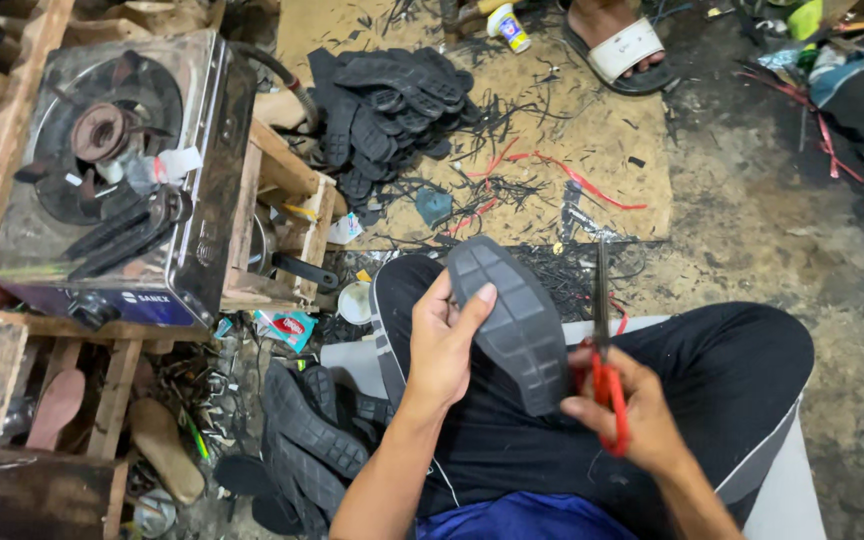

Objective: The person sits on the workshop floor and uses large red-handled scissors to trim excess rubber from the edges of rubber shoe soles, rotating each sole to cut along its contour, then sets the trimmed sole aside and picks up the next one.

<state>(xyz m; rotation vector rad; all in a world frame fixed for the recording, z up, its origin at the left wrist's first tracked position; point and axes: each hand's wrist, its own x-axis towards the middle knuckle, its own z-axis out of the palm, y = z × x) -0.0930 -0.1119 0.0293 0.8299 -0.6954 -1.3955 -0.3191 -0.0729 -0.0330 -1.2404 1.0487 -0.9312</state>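
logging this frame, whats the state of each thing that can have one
sole: held up in left hand, tread facing the camera
scissors: gripped in right hand, blades shut, pointing up
stove: no flame showing, tools lying on top
sole pile: heaped loose on the mat
soles by the left knee: stacked on the floor
sandal: worn on another person's foot

Place: small shoe-repair workshop | Evidence: piles of black rubber soles [392, 110] on a dirt floor [752, 230], rubber trimmings [512, 190], wooden shoe lasts [167, 450], gas stove [112, 170] on rough wooden crates [287, 215]
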